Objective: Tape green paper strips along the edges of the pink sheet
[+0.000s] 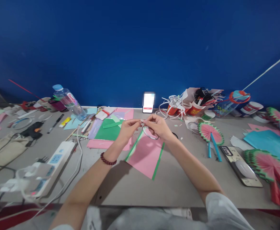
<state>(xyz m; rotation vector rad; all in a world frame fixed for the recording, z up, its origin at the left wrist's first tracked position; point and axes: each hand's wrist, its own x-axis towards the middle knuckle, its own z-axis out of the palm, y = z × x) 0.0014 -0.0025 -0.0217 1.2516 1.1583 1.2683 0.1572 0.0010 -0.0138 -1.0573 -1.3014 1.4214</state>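
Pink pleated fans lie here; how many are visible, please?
3: left fan beyond the lying phone, near fan beside it, far fan beyond blue paper; others may be hidden.

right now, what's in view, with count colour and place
wall: one, blue, back
table: one, grey, beneath
bottle: one, clear, back left
power strip: one, white, left
upright phone: one, white screen, back
cups: two-plus, red, back right
fans: three-plus, pink-green, right
flat phone: one, patterned, right
mouse: one, white, on flat phone
green-edged sheet: one, pink, centre
roll: one, pale, centre
bracelet: one, maroon, left wrist
other clutter: uncounted, mixed, around
left hand: one, bare, centre
right hand: one, bare, centre
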